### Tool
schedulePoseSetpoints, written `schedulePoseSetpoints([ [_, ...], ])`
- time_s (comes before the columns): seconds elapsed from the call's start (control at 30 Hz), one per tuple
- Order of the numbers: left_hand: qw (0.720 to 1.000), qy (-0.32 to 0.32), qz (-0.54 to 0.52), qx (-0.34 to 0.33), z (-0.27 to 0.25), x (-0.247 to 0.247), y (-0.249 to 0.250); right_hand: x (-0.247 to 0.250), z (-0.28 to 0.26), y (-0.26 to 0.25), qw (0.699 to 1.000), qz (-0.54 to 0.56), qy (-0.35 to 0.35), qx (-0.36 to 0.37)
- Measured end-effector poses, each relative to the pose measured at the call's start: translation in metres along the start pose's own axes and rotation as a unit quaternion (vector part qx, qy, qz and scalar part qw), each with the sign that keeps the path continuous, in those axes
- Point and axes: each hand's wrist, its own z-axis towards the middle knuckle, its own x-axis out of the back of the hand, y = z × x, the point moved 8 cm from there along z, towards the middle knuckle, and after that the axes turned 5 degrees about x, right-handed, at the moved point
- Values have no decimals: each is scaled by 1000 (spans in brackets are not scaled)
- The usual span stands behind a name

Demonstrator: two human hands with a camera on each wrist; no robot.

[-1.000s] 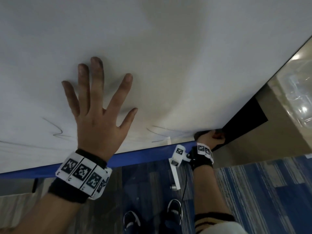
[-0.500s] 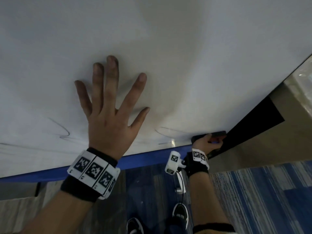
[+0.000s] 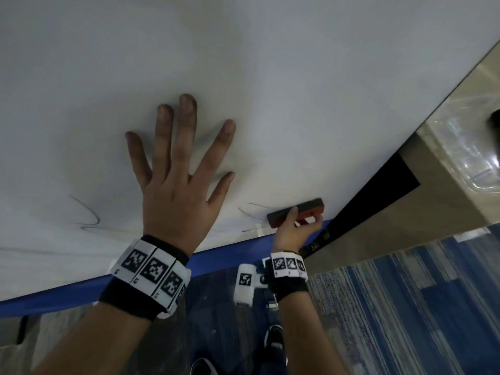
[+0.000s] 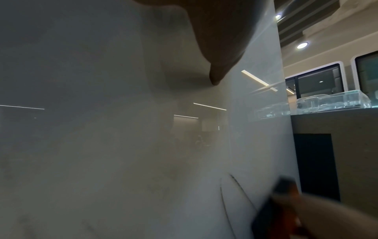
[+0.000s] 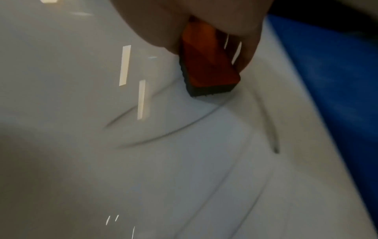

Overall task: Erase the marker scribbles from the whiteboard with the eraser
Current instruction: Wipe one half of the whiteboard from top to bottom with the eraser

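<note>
Head view: the whiteboard (image 3: 270, 77) fills most of the frame, its blue lower edge (image 3: 224, 257) running above striped blue carpet (image 3: 405, 293). The left hand (image 3: 176, 185) lies flat on the whiteboard, fingers straight and spread. Thin marker scribbles (image 3: 89, 217) curl on the whiteboard beside that hand, and more lie near the lower edge. The right hand (image 3: 293, 230) grasps the eraser (image 3: 296, 211), pinching its red body, the dark pad against the whiteboard just above the blue edge, touching a scribble.

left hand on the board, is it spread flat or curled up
Spread flat: the left hand lies on the whiteboard with all fingers straight and splayed, holding nothing.
</note>
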Motion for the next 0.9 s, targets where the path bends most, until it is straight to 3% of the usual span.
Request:
schedulePoseSetpoints([
  [0.07, 1000, -10, -2, -17, -1, 2, 2, -12, -19, -20, 996, 22, -49, 71],
  [0.17, 998, -21, -2, -52, -5, 15, -3, -12, -18, 3, 997, -4, -11, 71],
  [0.23, 998, -14, 0, -60, -8, 29, -19, -5, -15, 37, 999, -27, 29, -15],
  [0.33, 1000, 13, 10, -19, -11, 53, -58, 7, -15, 77, 986, 3, 79, -150],
  [0.4, 1000, 25, 11, 2, -11, 63, -80, 0, -23, 71, 991, -9, 64, -114],
  [0.5, 999, 16, 26, 15, -13, 56, -97, -23, -56, 42, 1000, 10, -3, 26],
  [0.6, 999, 16, 36, 5, -13, 46, -102, -33, -80, 43, 996, 11, -32, 86],
  [0.67, 999, 19, 31, -2, -12, 45, -102, -27, -71, 68, 998, -25, -15, 58],
  [0.77, 1000, 18, 20, -5, -14, 45, -102, -11, -60, 115, 990, -22, 47, -133],
  [0.8, 1000, 20, 17, -7, -14, 44, -102, -8, -59, 117, 985, -21, 69, -158],
  [0.83, 1000, 23, 17, -9, -15, 44, -103, -10, -60, 109, 986, -18, 77, -149],
  [0.9, 999, 25, 17, -15, -16, 43, -104, -22, -71, 63, 997, -16, 58, -37],
])
